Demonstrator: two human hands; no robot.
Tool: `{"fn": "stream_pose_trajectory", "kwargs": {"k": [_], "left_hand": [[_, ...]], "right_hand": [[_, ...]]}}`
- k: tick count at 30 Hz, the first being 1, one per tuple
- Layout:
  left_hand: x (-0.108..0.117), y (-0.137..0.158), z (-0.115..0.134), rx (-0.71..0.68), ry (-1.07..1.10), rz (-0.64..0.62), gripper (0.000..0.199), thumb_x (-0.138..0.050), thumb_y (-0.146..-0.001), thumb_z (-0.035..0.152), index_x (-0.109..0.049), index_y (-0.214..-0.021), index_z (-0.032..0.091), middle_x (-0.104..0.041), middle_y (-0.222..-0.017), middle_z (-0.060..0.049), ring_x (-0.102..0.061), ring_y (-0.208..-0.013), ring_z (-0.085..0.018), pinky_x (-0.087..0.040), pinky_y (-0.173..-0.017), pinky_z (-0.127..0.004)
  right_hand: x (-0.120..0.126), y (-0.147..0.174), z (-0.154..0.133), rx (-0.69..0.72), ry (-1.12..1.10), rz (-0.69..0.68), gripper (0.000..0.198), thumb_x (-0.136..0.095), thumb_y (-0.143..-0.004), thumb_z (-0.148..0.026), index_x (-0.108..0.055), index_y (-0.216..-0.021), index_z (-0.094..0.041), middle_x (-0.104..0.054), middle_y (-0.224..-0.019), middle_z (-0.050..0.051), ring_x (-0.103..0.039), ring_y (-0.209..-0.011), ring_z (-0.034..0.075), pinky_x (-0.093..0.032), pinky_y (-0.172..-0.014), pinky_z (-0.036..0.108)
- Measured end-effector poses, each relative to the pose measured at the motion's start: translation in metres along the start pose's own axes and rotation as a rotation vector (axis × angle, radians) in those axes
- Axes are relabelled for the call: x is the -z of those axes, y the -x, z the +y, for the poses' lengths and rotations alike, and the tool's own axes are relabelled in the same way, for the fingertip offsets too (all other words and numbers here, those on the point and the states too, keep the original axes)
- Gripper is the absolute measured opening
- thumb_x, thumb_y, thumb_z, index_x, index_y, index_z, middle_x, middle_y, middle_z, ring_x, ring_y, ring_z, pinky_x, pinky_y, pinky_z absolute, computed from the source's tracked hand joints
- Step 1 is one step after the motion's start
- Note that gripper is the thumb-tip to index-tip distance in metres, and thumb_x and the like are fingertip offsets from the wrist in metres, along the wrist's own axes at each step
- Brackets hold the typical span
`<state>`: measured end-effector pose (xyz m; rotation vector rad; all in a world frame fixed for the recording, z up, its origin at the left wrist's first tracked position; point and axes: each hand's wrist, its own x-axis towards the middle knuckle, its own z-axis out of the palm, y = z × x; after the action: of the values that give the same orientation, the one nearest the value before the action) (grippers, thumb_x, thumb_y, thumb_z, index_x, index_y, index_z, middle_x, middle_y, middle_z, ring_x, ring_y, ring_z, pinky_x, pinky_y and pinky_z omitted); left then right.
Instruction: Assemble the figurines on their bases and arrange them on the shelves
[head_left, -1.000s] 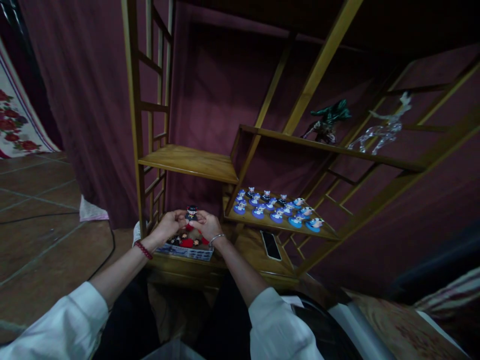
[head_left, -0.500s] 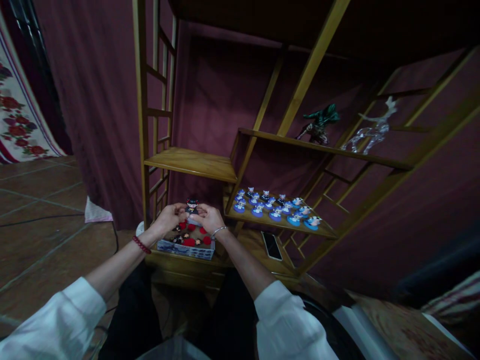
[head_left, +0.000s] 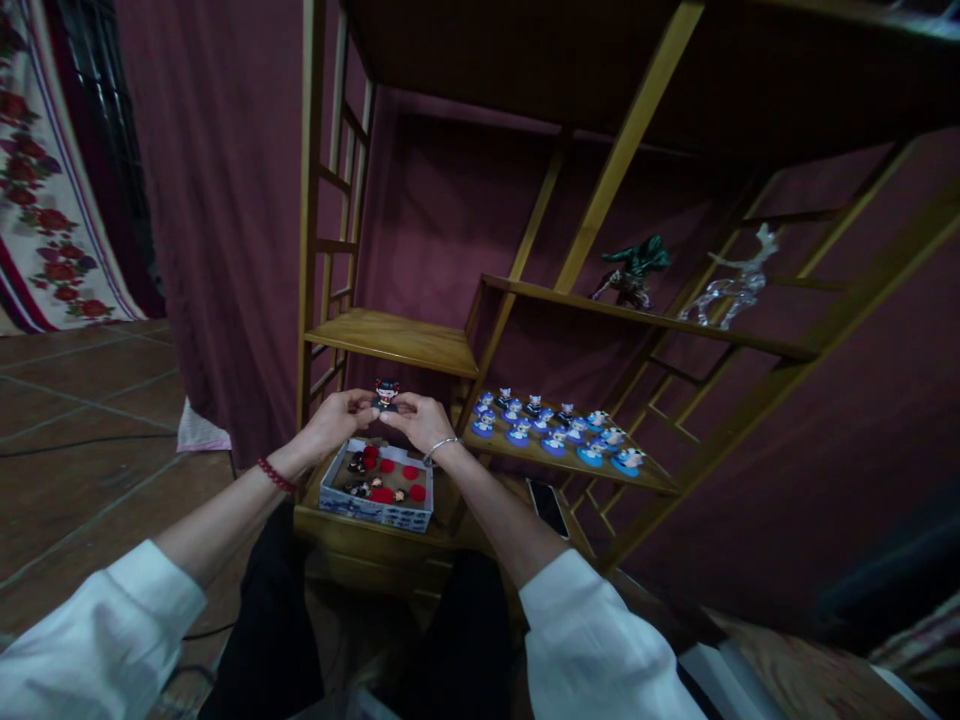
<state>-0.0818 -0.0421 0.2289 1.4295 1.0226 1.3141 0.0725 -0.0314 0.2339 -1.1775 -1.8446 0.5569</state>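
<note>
Between my two hands, a small figurine (head_left: 386, 392) with black hair buns, red ties and a dark base is held upright. My left hand (head_left: 343, 418) pinches it from the left, and my right hand (head_left: 421, 418) grips its other side, thumb near the base. Just below them is an open cardboard box (head_left: 375, 514) with a patterned outer wall. Several red round bases (head_left: 387, 466) and small dark-haired figure pieces (head_left: 361, 488) lie inside it.
Several blue-based figurines (head_left: 555, 440) stand in rows on a wooden shelf to the right. A phone (head_left: 549, 507) lies on the lower board. Higher up are a green figure (head_left: 637, 270) and a clear deer ornament (head_left: 731, 285). A bare wooden shelf (head_left: 394, 338) juts out above my hands.
Both hands have lifted the figurine a little away from the box, so more of the box's inside shows. The camera view has shifted slightly.
</note>
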Motion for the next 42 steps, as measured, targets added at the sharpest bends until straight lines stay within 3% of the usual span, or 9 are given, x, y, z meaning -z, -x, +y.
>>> {"fn": "stream_pose_trajectory", "kwargs": {"k": [16, 26, 33, 42], "left_hand": [[0.011, -0.013, 0.044, -0.142, -0.156, -0.051, 0.044, -0.064, -0.060, 0.038, -0.059, -0.092, 0.009, -0.060, -0.073, -0.003, -0.053, -0.063, -0.011, -0.045, -0.058, -0.025], [0.013, -0.030, 0.074, -0.168, -0.144, 0.010, 0.037, -0.065, -0.060, 0.025, -0.058, -0.091, 0.008, -0.057, -0.063, 0.000, -0.053, -0.056, -0.010, -0.044, -0.054, -0.023], [0.015, -0.044, 0.087, -0.192, -0.225, 0.019, 0.017, -0.058, -0.065, 0.014, -0.061, -0.080, 0.008, -0.054, -0.055, 0.002, -0.047, -0.047, -0.007, -0.041, -0.046, -0.019], [0.023, -0.080, 0.079, -0.209, -0.379, 0.061, 0.019, -0.057, -0.065, 0.014, -0.062, -0.083, 0.009, -0.053, -0.053, 0.002, -0.047, -0.045, -0.007, -0.039, -0.045, -0.018]], "right_hand": [[0.024, -0.026, -0.045, 0.073, 0.187, 0.004, 0.028, -0.066, -0.064, -0.036, -0.066, -0.085, -0.018, -0.068, -0.078, 0.001, -0.061, -0.072, 0.014, -0.046, -0.066, 0.022], [0.037, -0.055, -0.070, 0.104, 0.266, 0.023, 0.032, -0.067, -0.062, -0.036, -0.065, -0.086, -0.015, -0.067, -0.081, 0.003, -0.061, -0.074, 0.016, -0.046, -0.068, 0.025], [0.035, -0.081, -0.067, 0.100, 0.180, -0.008, 0.034, -0.068, -0.061, -0.030, -0.062, -0.093, -0.017, -0.066, -0.085, 0.002, -0.061, -0.076, 0.013, -0.046, -0.068, 0.022], [0.029, -0.116, -0.055, 0.026, 0.142, 0.010, 0.035, -0.073, -0.053, -0.024, -0.064, -0.086, -0.017, -0.065, -0.077, 0.000, -0.060, -0.072, 0.013, -0.045, -0.067, 0.023]]}}
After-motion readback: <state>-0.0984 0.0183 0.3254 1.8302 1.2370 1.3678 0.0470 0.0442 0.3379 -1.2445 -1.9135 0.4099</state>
